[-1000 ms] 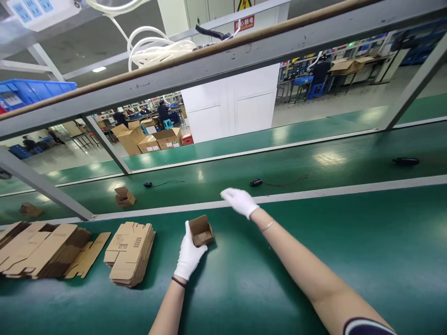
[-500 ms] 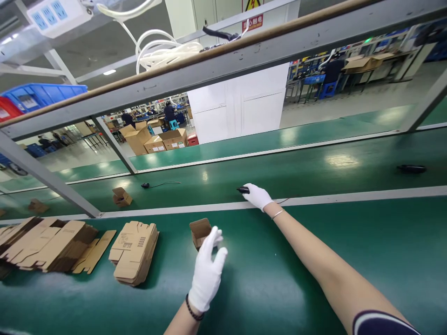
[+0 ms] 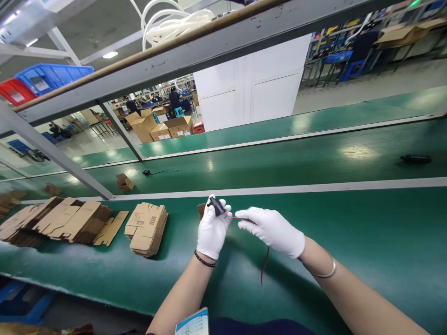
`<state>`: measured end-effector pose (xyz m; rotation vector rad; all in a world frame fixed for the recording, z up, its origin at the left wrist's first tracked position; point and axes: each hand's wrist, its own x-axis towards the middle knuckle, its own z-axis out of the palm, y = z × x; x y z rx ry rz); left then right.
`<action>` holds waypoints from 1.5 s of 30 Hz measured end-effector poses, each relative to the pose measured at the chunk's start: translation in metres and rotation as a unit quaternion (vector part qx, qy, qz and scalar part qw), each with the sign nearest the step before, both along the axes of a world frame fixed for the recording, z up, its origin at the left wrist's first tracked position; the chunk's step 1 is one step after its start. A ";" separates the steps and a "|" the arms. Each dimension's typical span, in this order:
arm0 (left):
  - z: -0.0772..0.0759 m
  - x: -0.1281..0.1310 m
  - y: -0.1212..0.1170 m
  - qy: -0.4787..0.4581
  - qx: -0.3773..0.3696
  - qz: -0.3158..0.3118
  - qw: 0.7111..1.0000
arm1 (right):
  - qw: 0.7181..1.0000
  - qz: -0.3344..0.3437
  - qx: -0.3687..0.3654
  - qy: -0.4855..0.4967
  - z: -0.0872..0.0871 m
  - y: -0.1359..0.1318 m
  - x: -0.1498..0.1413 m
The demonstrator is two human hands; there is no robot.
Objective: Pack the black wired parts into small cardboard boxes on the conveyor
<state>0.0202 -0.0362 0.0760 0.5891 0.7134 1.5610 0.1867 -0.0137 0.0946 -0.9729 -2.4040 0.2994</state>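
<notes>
In my gloved left hand (image 3: 212, 232) lies a small black cylindrical part (image 3: 218, 206), gripped by thumb and fingers. Thin red and dark wires (image 3: 265, 266) run from the part to my right hand. My gloved right hand (image 3: 274, 229) pinches the wires just right of the part, and their loose end hangs below it over the green bench. Behind my left hand, a small brown carton (image 3: 201, 211) is mostly hidden. To the left lies a stack of flat folded cartons (image 3: 146, 228).
More flattened cartons (image 3: 75, 218) spread along the bench's left side. On the green belt (image 3: 279, 163) beyond the pale rail sit an open carton (image 3: 124, 182), a black part with a wire (image 3: 146, 172) and another dark part (image 3: 415, 159). Grey posts (image 3: 63, 153) and an overhead shelf frame the bench.
My right hand has come back from the belt with the black part. My left hand, earlier empty near the small carton, now holds that part while the right grips its wires.
</notes>
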 end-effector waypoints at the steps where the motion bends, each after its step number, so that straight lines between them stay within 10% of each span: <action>1: 0.001 -0.003 -0.002 0.013 0.003 -0.002 1.000 | 1.000 0.014 0.000 -0.011 0.004 -0.002 0.003; 9: 0.006 0.000 -0.020 0.387 0.080 -0.073 0.916 | 0.998 -0.008 0.048 0.045 0.037 0.008 -0.003; 13: 0.010 0.006 -0.026 0.388 0.065 -0.108 0.913 | 0.994 -0.052 -0.005 0.092 0.024 0.023 -0.017; 20: 0.005 -0.011 -0.012 0.186 0.044 0.147 0.971 | 0.989 0.010 0.017 -0.145 -0.012 -0.003 -0.032; 25: 0.002 -0.012 -0.009 0.161 0.023 0.133 0.978 | 0.980 0.134 0.076 -0.127 0.008 -0.023 -0.031; 31: -0.006 -0.011 -0.020 0.279 0.076 -0.036 0.957 | 1.000 -0.008 -0.004 0.028 0.020 -0.006 -0.036; 35: -0.006 -0.010 -0.022 0.408 0.089 -0.035 0.908 | 0.981 -0.082 -0.110 0.134 0.013 0.000 -0.042; 45: -0.034 -0.006 -0.005 0.614 0.065 0.285 0.733 | 0.983 -0.069 -0.067 0.154 -0.002 -0.019 -0.071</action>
